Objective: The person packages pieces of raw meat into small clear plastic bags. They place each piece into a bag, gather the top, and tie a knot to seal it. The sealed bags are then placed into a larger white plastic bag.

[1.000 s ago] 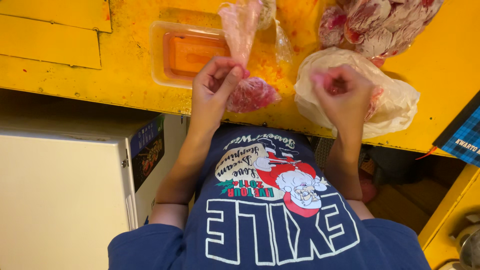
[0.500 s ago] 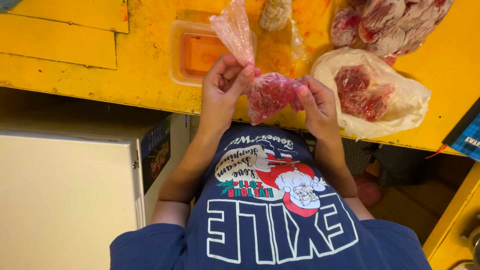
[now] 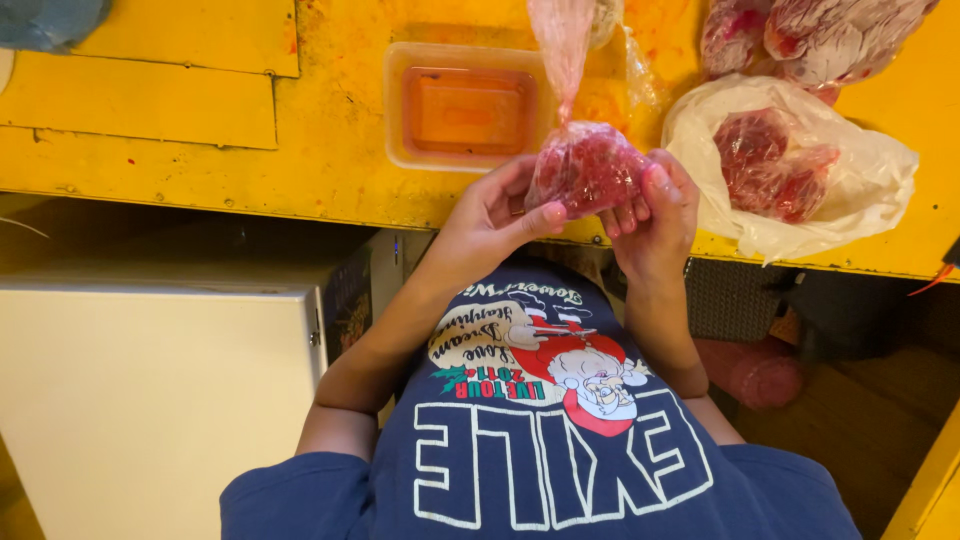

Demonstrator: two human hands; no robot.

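Two hands grip one clear bag of raw meat (image 3: 585, 168): left hand (image 3: 490, 222) at 8 o'clock, right hand (image 3: 655, 205) at 4 o'clock. Support the bulge; keep the neck upright.

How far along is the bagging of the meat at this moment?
Done: several filled bags of red meat lie at the far right of the yellow table. In hand: the left hand and right hand together hold a small clear bag of meat, its neck not yet tied. Left: more meat sits on the white plastic bag.
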